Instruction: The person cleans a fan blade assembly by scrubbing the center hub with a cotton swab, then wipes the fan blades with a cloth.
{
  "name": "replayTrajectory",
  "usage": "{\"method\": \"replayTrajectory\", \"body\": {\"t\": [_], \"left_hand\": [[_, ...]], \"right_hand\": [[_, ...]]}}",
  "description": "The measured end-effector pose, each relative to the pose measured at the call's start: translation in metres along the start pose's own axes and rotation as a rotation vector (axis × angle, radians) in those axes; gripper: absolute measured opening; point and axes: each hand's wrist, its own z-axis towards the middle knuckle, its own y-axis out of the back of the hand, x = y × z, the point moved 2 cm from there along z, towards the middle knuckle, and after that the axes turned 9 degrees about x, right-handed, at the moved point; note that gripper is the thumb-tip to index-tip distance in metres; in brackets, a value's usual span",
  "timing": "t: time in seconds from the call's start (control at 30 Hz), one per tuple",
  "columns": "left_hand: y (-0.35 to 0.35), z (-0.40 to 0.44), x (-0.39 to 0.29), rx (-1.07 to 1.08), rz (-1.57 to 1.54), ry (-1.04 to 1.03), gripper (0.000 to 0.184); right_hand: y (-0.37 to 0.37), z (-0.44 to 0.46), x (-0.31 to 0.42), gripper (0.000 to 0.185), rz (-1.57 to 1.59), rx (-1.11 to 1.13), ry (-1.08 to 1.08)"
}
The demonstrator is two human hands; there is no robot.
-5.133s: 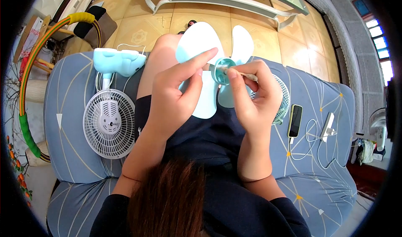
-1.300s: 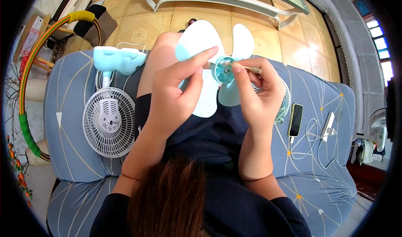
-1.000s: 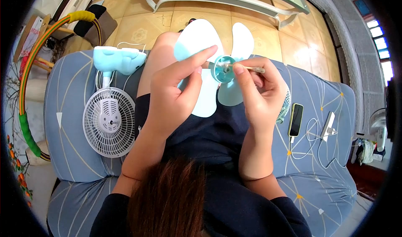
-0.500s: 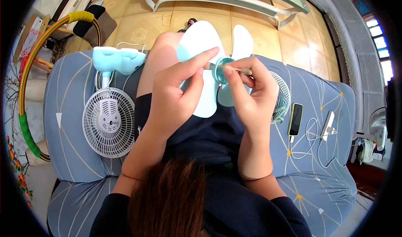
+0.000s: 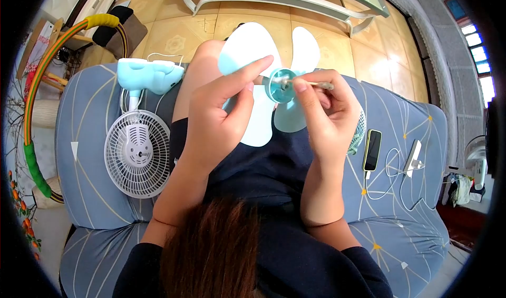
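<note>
Head view: the fan blade is off the fan body, the front grille also apart. Left hand steadies the blade over the lap; right hand, narrow grip, pinches a cotton swab at the hub, pale stuff inside, so work there looks unfinished. More room opens past the sofa's front edge, over floor; sideways, both grilles crowd the arms.
</note>
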Motion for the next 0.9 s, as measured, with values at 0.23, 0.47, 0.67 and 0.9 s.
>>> {"method": "replayTrajectory", "body": {"t": [0.23, 0.47, 0.67, 0.9], "left_hand": [[-0.002, 0.000, 0.002, -0.005, 0.021, -0.061, 0.041], [-0.005, 0.001, 0.004, -0.028, 0.018, -0.081, 0.041], [0.000, -0.001, -0.003, -0.005, -0.044, 0.106, 0.036], [-0.003, 0.000, 0.001, -0.013, 0.002, -0.027, 0.040]], "right_hand": [[-0.006, 0.000, 0.001, 0.004, -0.128, 0.013, -0.029], [-0.004, 0.002, -0.007, 0.004, -0.268, -0.008, 0.082], [-0.001, 0.001, 0.001, 0.003, -0.006, -0.014, -0.016], [-0.008, -0.001, 0.003, 0.005, -0.001, 0.042, -0.072]]}}
